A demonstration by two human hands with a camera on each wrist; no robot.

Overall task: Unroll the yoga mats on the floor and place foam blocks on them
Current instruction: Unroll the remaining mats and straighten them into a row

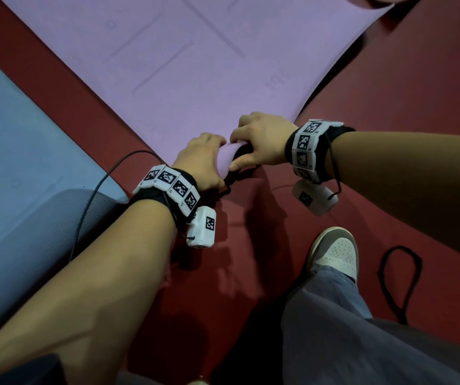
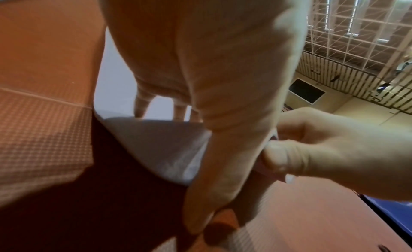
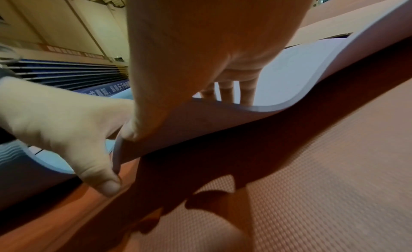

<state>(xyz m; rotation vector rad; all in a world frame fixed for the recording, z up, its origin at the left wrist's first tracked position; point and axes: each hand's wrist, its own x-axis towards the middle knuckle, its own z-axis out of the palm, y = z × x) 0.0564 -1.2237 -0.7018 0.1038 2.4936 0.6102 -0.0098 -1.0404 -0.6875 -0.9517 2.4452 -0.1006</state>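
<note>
A purple yoga mat (image 1: 195,65) lies unrolled on the red floor, its near corner (image 1: 227,159) curled up. My left hand (image 1: 205,161) grips that corner from the left, fingers on top and thumb underneath. My right hand (image 1: 256,141) pinches the same corner from the right, thumb on its edge. In the right wrist view the mat's edge (image 3: 256,108) arches off the floor below my right hand's fingers (image 3: 226,91). The left wrist view shows the lifted mat corner (image 2: 165,146) under my left hand. A blue mat (image 1: 15,168) lies at the left, its near end curling. No foam block is in view.
My right foot in a white shoe (image 1: 335,252) stands on the red textured floor (image 1: 417,93) just behind the hands. A black strap loop (image 1: 399,279) lies on the floor at the right. A black cable (image 1: 95,195) crosses the blue mat's edge.
</note>
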